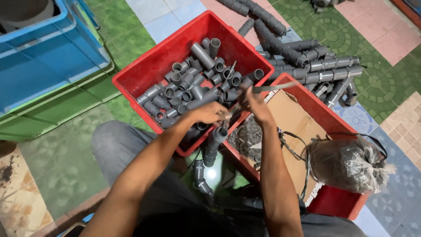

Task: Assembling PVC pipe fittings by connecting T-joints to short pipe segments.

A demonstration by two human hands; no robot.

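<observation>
the spot where the two hands meet is hard to read: something thin and dark sits between the fingers, too small and blurred to name. the lower end of the grey pipe assembly (pixel 209 151) runs down toward six o'clock and vanishes into the dark lap, and the blue crate (pixel 48 52) at ten o'clock is cut off by the frame edge.

the left hand (pixel 209 112) is curled shut over the top end of that pipe assembly, knuckles up, its fingertips hidden on the far side. the right hand (pixel 258 104) sits just beside it at three o'clock, fingers pinched together on a thin grey strip (pixel 274 87) that juts out toward two o'clock; whether it also touches the pipe i cannot tell. the assembly's open top socket shows just below the left hand, over the near rim of the red bin (pixel 144 72).

that bin, at twelve o'clock from the hands, holds loose grey pipe fittings (pixel 193 87). a second red bin (pixel 333 199) at four o'clock holds cardboard and a clear plastic bag (pixel 351 164) of dark small parts. joined pipe lengths (pixel 315 66) lie on the tiled floor at one o'clock.
</observation>
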